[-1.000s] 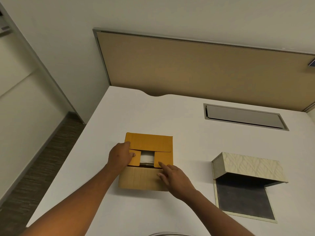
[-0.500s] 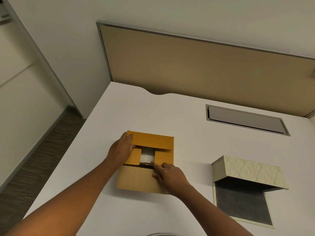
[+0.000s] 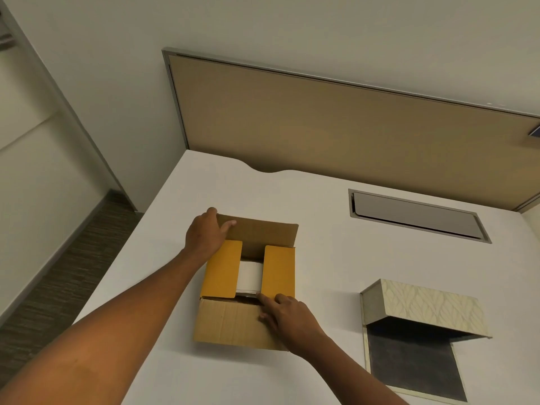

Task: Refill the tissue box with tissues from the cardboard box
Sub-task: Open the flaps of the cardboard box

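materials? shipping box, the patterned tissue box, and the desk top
Cardboard box: corrugated board by the look, raw brown inside, smooth yellow-orange outside on the flaps.
Tissue box: rigid, cream cover with an embossed leaf pattern, possibly faux leather or textured paper; dark matte lining.
Desk: smooth matte white, likely laminate.

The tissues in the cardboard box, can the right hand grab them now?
Probably not yet. The right hand is beside the tissues, but two side flaps cover most of them, leaving a narrow gap.
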